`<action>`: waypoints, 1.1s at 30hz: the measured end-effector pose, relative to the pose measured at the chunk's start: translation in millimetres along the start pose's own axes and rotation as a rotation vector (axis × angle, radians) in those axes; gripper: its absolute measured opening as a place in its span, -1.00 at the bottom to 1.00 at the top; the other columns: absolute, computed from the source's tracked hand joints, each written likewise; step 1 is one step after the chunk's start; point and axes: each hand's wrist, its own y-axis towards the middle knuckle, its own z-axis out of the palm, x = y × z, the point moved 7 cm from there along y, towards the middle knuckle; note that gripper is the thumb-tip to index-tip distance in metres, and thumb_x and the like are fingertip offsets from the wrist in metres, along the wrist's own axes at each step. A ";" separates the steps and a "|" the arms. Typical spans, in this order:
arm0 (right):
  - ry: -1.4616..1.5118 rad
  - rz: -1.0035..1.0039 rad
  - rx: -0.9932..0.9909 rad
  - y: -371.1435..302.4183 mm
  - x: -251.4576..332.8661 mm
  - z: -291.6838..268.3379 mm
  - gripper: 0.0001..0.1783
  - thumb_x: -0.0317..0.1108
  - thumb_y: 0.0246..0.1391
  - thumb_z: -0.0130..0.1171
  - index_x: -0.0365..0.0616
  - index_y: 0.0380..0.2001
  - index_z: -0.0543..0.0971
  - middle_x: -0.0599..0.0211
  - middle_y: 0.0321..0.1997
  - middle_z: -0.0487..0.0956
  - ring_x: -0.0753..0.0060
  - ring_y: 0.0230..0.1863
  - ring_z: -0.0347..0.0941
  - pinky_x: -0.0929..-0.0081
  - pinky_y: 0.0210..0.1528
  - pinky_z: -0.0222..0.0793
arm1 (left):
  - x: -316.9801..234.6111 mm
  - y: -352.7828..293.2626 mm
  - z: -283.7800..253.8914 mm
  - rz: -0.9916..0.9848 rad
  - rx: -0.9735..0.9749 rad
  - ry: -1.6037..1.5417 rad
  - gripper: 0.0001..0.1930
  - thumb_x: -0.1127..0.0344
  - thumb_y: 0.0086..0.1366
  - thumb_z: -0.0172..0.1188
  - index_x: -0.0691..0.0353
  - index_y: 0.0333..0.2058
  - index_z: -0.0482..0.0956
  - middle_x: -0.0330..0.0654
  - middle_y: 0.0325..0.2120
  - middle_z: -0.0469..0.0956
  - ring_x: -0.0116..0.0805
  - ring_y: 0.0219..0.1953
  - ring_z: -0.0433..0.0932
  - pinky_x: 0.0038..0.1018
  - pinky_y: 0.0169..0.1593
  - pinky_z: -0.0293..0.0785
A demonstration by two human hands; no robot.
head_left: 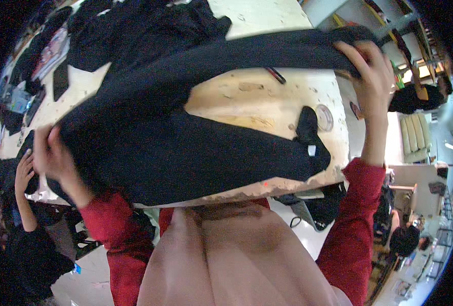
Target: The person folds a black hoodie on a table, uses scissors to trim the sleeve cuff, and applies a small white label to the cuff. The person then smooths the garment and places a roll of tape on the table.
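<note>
Black trousers (196, 153) lie across the worn pale table (226, 99), legs spread apart to the right. My right hand (372, 71) is closed on the end of the far leg, its fingers curled over the cloth near the table's right edge. At the left, the waist end is under my left hand (53, 155), which is smeared by motion; its fingers look bent around the edge. The near leg ends in a bunched black cuff (308, 125) with a small white tag (311, 150). Between the legs lies a slim black and red tool (276, 75).
A heap of black cloth (145, 30) covers the table's far left. Right of the cuff lies a round clear disc (324, 117). At the left, another person's hand (25, 171) is close to my left hand. Further people and a cushioned seat (415, 130) are at the right.
</note>
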 end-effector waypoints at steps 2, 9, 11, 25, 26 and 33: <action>0.174 0.259 0.042 -98.5 -16.1 -15.8 -0.45 -0.54 -0.32 0.32 0.09 -0.11 0.63 0.29 -0.24 0.50 0.26 -0.23 0.49 0.43 -0.26 0.40 | -24.3 -10.5 -21.5 -0.083 0.209 -0.207 -0.71 0.20 0.18 0.32 0.35 -0.41 0.55 -0.05 -0.56 0.47 -0.17 -0.49 0.47 -0.43 -0.33 0.36; 0.971 0.499 0.596 -214.0 55.6 -17.7 -0.79 -0.31 -0.08 0.35 -0.12 -0.32 0.67 0.26 -0.27 0.64 0.31 -0.22 0.55 0.46 -0.19 0.39 | -80.4 -121.0 0.1 -0.421 1.338 -0.143 -0.64 0.29 -0.03 0.40 0.37 -0.28 0.56 -0.01 -0.42 0.52 -0.12 -0.31 0.49 -0.33 -0.21 0.40; 0.939 1.178 0.426 -263.3 14.6 -0.2 -0.72 -0.28 0.20 0.09 -0.25 -0.40 0.65 0.32 -0.38 0.65 0.53 -0.28 0.51 0.50 -0.18 0.37 | -98.1 -101.3 -5.4 -0.234 1.305 -0.146 -0.74 0.41 0.08 0.31 0.36 -0.26 0.53 -0.04 -0.46 0.49 -0.14 -0.35 0.48 -0.32 -0.22 0.39; 0.977 1.319 0.158 -241.3 -12.9 37.4 -0.58 -0.09 0.17 0.18 -0.29 -0.17 0.62 0.32 -0.34 0.60 0.58 -0.31 0.39 0.52 -0.19 0.30 | -172.4 -91.1 146.9 0.177 1.252 -0.412 -0.77 0.25 0.33 0.06 0.29 -0.21 0.55 -0.07 -0.27 0.51 -0.13 -0.11 0.41 -0.33 0.05 0.27; 1.015 1.346 0.087 -254.3 -20.9 28.4 -0.58 -0.10 0.20 0.15 -0.30 -0.18 0.61 0.37 -0.35 0.58 0.58 -0.29 0.40 0.54 -0.17 0.30 | -166.0 -89.7 144.9 0.156 1.258 -0.380 -0.77 0.24 0.34 0.06 0.29 -0.21 0.54 -0.06 -0.29 0.50 -0.12 -0.13 0.40 -0.33 0.04 0.26; 1.048 1.376 0.090 -296.1 -18.0 65.9 -0.54 -0.14 0.22 0.14 -0.39 -0.07 0.57 0.30 -0.17 0.61 0.51 -0.12 0.43 0.54 0.03 0.28 | -154.9 -96.4 155.8 0.244 0.789 -0.067 -0.81 0.31 0.22 0.19 0.18 -0.19 0.51 -0.07 -0.24 0.45 -0.14 -0.07 0.40 -0.21 0.11 0.21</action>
